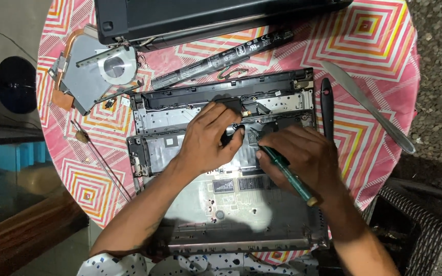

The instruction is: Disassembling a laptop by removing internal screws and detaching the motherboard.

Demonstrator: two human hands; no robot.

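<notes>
The right hand (pixel 303 153) grips a green screwdriver (pixel 287 174) over the opened laptop base (pixel 231 204), while the left hand (pixel 208 138) pinches a small black part (pixel 229 134).

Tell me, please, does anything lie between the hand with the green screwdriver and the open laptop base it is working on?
Nothing visible does. The right hand holds the green screwdriver with its tip down at the laptop base, and the left hand rests on the same spot, beside the tip rather than across it.
</notes>
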